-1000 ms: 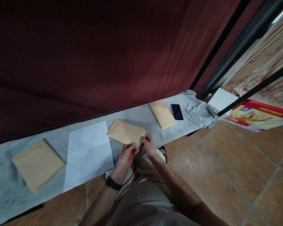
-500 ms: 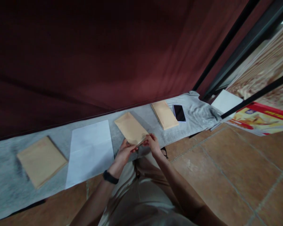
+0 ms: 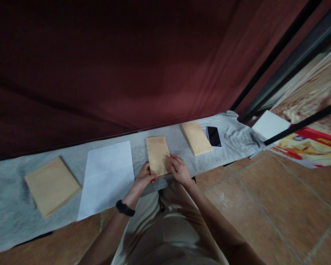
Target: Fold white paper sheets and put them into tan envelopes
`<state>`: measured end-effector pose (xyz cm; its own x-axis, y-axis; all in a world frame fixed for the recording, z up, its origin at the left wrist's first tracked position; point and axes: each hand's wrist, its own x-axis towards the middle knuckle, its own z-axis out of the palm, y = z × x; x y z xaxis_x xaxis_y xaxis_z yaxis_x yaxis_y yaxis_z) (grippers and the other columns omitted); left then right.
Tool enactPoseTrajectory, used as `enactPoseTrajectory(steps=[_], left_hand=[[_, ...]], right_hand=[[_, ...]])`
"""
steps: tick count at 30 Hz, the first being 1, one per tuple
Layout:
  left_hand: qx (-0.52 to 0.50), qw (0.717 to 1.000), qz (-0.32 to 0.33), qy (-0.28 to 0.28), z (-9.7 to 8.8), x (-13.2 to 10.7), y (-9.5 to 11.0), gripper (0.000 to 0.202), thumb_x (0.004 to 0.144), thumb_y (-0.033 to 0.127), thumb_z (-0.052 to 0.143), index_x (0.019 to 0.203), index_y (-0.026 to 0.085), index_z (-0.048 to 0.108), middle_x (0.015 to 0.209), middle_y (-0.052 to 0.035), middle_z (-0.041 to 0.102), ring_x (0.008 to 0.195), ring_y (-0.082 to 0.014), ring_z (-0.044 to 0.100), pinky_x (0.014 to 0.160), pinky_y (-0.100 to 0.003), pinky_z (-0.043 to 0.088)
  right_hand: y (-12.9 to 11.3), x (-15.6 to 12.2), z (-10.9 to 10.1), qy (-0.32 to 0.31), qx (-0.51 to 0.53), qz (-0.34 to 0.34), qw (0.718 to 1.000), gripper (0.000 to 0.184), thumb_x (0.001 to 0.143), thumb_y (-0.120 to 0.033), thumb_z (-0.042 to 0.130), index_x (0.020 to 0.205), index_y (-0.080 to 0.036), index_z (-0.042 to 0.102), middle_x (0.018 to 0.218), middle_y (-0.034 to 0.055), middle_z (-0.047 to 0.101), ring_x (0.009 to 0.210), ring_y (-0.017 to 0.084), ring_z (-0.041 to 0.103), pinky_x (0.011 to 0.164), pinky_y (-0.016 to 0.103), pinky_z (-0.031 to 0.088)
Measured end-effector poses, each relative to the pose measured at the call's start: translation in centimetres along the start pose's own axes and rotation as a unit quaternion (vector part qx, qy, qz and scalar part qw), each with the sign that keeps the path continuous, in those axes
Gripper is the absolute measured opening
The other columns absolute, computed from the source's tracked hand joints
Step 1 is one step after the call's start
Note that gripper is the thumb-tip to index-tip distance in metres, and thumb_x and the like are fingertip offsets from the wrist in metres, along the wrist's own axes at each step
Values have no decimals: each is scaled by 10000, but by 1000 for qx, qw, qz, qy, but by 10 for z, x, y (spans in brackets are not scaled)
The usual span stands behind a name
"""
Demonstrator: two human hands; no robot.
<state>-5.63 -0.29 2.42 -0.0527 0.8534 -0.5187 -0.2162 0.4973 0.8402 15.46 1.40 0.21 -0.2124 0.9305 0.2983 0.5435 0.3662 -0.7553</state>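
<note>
A brown paper envelope [image 3: 157, 152] lies almost straight in front of me on the grey cloth. My left hand [image 3: 145, 176] is closed on its near left corner, thumb on the side and fingertips partly hidden beneath. At the right edge, my right hand [image 3: 180, 170] grips the envelope near its lower corner, fingers along the edge. A white sheet of paper [image 3: 107, 176] with fold lines lies left of my left hand. To the right of my right hand is a stack of brown envelopes [image 3: 197, 138].
A wider brown envelope [image 3: 52, 186] lies at the far left. A phone [image 3: 214, 136] rests beside the right stack. The grey cloth [image 3: 228, 125] covers a narrow bench against a dark red curtain [image 3: 113, 73]. A black metal frame [image 3: 281, 55] and a printed carton [image 3: 311, 145] stand at right.
The envelope in my hands has turned from slanting to nearly straight and lies flatter. My right hand has shifted from its near edge to its right edge. The view has shifted slightly.
</note>
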Motion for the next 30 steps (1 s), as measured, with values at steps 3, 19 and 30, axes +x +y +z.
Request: enactPoseTrajectory(steps=[3,19,30], left_hand=[[151,988,22,35,-4,-6,4,485,610,55,787,1026,239,619,563,88,585,469,-150,568,483,-220,361],[569,708,405,-105,24,141,74,545,1004,343,392,1525,200,469,1641,-77,400,1561,-242,251,1289,-437,108],[562,707,403,-149,17,159,53,583,995,402,411,1545,210,442,1645,-82,389,1547,-212,294,1289,-401,100]], right_hand=[[1,-1,7,-65,-83,-80,991,419,989,-226,529,1401,-217,608,1498,110,572,1388,244,519,1201,479,371],[-3,-10,10,-51,-115,-98,987,439,999,-201,515,1434,-202,572,1442,124,618,1349,253,558,1193,499,400],[-4,-7,11,-50,-87,-103,990,404,988,-213,545,1389,-211,590,1385,129,651,1315,248,578,1170,496,420]])
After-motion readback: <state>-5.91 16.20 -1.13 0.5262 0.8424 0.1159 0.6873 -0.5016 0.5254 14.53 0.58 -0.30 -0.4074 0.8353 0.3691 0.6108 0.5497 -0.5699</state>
